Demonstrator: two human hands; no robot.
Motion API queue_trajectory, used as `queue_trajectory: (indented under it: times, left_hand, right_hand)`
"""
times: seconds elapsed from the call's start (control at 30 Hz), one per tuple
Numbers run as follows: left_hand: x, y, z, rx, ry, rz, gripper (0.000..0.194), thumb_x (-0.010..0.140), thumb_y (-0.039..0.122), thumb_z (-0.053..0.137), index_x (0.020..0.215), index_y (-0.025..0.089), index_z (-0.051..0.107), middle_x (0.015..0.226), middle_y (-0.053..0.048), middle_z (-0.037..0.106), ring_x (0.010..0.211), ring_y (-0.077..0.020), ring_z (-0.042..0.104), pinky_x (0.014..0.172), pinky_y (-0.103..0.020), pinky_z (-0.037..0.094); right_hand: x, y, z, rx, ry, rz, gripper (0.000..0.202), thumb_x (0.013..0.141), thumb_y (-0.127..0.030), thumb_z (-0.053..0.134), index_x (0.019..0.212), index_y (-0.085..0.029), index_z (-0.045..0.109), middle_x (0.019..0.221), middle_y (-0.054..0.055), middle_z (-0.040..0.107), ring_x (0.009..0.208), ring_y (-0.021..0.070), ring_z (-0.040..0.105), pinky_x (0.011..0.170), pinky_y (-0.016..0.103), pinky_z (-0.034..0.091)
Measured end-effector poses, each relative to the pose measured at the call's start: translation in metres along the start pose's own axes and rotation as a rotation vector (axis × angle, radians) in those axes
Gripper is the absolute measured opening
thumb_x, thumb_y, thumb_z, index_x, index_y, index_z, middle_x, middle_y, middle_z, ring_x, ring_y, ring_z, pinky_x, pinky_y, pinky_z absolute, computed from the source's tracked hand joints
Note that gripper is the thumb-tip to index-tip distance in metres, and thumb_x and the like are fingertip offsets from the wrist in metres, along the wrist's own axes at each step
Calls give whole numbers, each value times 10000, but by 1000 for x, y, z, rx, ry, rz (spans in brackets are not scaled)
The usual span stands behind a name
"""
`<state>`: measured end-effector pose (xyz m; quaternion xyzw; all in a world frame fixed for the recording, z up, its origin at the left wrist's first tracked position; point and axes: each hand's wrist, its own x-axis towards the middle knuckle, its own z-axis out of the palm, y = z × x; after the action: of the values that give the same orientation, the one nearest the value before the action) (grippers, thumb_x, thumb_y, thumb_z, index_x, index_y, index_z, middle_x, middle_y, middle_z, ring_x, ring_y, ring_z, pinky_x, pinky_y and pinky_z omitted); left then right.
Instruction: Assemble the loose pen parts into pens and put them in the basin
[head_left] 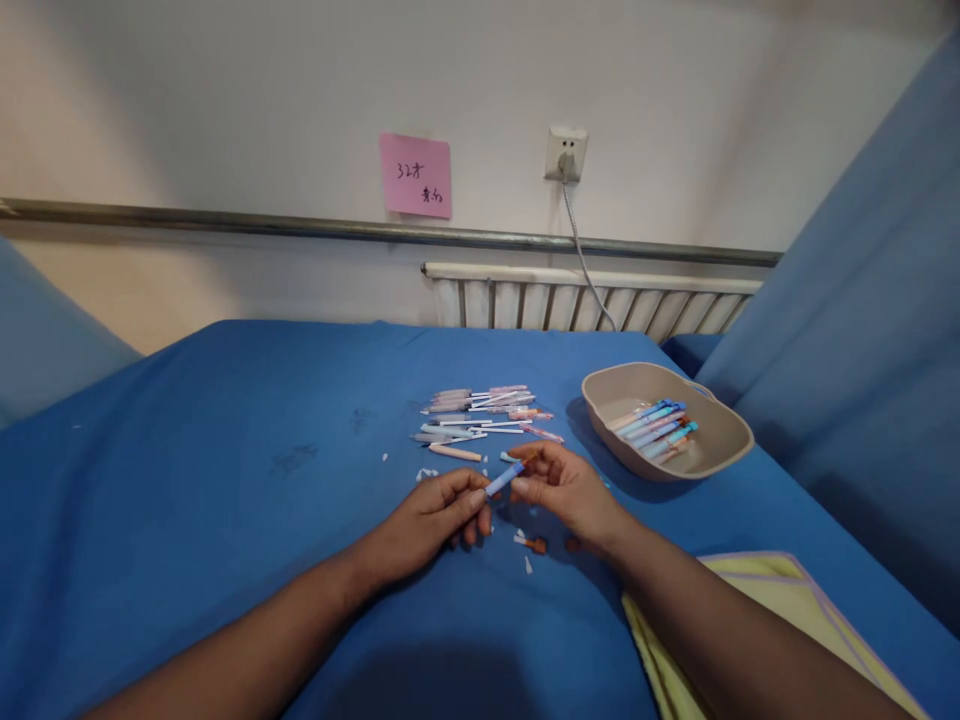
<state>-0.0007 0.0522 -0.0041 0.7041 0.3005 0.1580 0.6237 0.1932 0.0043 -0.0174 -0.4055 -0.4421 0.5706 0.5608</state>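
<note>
My left hand [439, 515] and my right hand [564, 487] meet over the blue table cloth [225, 480], both gripping one small blue pen [504, 479] between their fingertips. The pen lies slanted, its lower end in the left fingers and its upper end in the right. Just beyond the hands lies a pile of loose pens and pen parts [484, 413] in pink, white and orange. Small orange and white bits [534, 545] lie on the cloth under the right wrist.
A beige oval tray [720, 440] at the right holds several assembled blue and pink pens [656, 425]. A yellow cloth [757, 600] lies at the near right. Behind are a radiator [592, 300], a wall socket [565, 153] and a pink note [415, 175].
</note>
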Motion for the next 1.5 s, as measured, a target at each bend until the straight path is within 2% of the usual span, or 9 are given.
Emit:
queue_trajectory:
  times: [0.1, 0.17, 0.4, 0.57, 0.77, 1.17, 1.27, 1.5]
  left_hand:
    - [0, -1, 0, -12, -16, 14, 313, 909, 436, 433, 904, 142, 541, 756, -23, 619, 612, -103, 529, 555, -213, 377]
    - [0, 0, 1, -13, -23, 30, 326, 914, 440, 419, 898, 137, 541, 770, -34, 627, 627, -108, 540, 561, -217, 383]
    - [-2, 8, 5, -48, -60, -11, 327, 899, 450, 442, 905, 139, 543, 778, -39, 637, 642, -118, 545, 598, -236, 406]
    - [-2, 12, 6, -31, -9, -30, 312, 860, 439, 514, 956, 145, 563, 823, -44, 637, 707, -137, 568, 660, -258, 429]
    - [0, 5, 6, -22, 23, -11, 280, 806, 400, 597, 930, 150, 576, 803, -32, 640, 722, -138, 563, 695, -268, 442]
    - [0, 6, 6, 37, 57, 16, 235, 802, 363, 599, 903, 152, 617, 766, -12, 625, 717, -139, 546, 681, -249, 427]
    - [0, 7, 7, 40, 79, 22, 239, 793, 371, 602, 892, 155, 624, 757, -10, 617, 711, -141, 540, 676, -250, 425]
    - [0, 10, 6, 98, 98, 17, 243, 788, 383, 594, 882, 164, 635, 773, -11, 624, 726, -152, 539, 677, -254, 430]
  right_hand:
    - [-1, 7, 2, -35, -95, 38, 351, 610, -337, 783, 855, -163, 600, 733, 1, 628, 634, 111, 573, 594, 239, 431]
    - [-1, 9, 3, -68, -105, 55, 328, 620, -365, 773, 808, -153, 606, 706, -1, 611, 594, 99, 541, 565, 230, 414]
    - [-2, -1, 8, -76, -72, 47, 316, 644, -433, 738, 748, -147, 651, 628, -11, 573, 530, 88, 483, 539, 231, 389]
    - [-2, -2, 7, -67, -23, 50, 300, 641, -418, 738, 728, -147, 643, 634, -10, 578, 523, 90, 487, 540, 238, 394]
    - [0, -4, 8, -62, 21, 12, 293, 615, -406, 752, 654, -158, 601, 584, -25, 550, 518, 95, 485, 523, 236, 398]
    - [2, 3, 6, -60, -38, 38, 311, 607, -413, 759, 707, -152, 622, 610, -11, 586, 532, 96, 512, 533, 235, 425]
    - [3, 7, 5, -37, -81, 59, 317, 587, -398, 772, 725, -150, 628, 649, -4, 604, 544, 94, 526, 539, 234, 429]
    - [6, 11, 3, -51, -77, 81, 256, 595, -329, 764, 715, -158, 617, 659, -19, 598, 536, 85, 523, 527, 224, 419]
